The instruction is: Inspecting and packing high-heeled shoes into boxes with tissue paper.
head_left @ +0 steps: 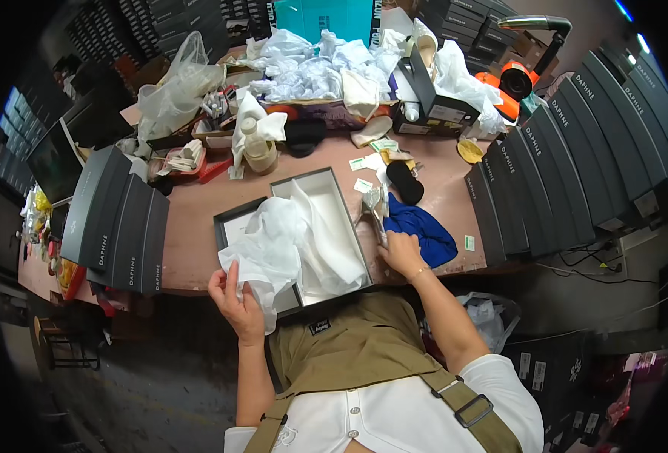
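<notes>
An open shoe box [340,198], dark outside and white inside, lies at the table's near edge with its lid [228,223] beneath or beside it on the left. White tissue paper [270,240] spills across both. At the box's lower left corner my left hand [237,308] has its fingers closed on the edge of the tissue. To the right of the box, my right hand [403,255] grips the lower end of a narrow, shiny silver item [376,207], whose kind I cannot make out. A crumpled blue cloth [423,230] lies right beside that hand.
Dark shoe boxes stand stacked at the right [568,162] and left [115,226]. Along the back are a heap of crumpled white paper [319,68], a bottle [258,147] and an orange lamp-like device [511,79]. A black pad [406,183] lies beyond the blue cloth.
</notes>
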Demonstrator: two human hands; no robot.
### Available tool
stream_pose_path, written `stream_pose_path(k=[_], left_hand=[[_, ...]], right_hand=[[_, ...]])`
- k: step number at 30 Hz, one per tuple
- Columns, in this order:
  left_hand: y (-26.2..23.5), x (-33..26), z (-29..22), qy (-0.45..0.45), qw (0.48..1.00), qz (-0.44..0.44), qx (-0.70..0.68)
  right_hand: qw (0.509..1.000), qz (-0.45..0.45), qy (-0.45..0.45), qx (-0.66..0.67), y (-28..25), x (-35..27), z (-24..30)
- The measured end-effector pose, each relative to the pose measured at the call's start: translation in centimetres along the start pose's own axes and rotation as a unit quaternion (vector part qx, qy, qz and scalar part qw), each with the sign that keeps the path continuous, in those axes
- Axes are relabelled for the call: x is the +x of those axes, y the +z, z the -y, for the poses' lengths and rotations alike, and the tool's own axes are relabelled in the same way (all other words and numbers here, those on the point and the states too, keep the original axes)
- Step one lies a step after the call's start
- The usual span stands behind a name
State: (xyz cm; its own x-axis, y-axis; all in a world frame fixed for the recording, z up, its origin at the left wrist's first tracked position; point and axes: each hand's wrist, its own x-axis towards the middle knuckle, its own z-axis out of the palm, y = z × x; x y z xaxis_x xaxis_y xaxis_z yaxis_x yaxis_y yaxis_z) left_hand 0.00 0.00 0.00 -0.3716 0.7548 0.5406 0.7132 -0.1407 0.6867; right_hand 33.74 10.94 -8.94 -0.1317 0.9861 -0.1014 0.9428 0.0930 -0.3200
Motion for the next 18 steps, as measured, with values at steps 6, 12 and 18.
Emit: stream_pose_path(k=[6, 12, 18], left_hand=[[-0.7, 0.3, 1.1, -0.036, 0.999, 0.003, 0.000], [0.5, 0.3, -0.7, -0.063, 0.997, 0.034, -0.022], [1.0, 0.5, -1.3, -0.087, 0.986, 0.089, -0.108]], right_hand=[[0.919, -0.096, -0.129, 0.360, -9.2, -4.2, -2.1], [0.945, -0.071, -0.287, 0.137, -4.8, 1.7, -4.0], [0.948, 0.051, -0.315, 0.011, -3.9, 3.6, -5.5]])
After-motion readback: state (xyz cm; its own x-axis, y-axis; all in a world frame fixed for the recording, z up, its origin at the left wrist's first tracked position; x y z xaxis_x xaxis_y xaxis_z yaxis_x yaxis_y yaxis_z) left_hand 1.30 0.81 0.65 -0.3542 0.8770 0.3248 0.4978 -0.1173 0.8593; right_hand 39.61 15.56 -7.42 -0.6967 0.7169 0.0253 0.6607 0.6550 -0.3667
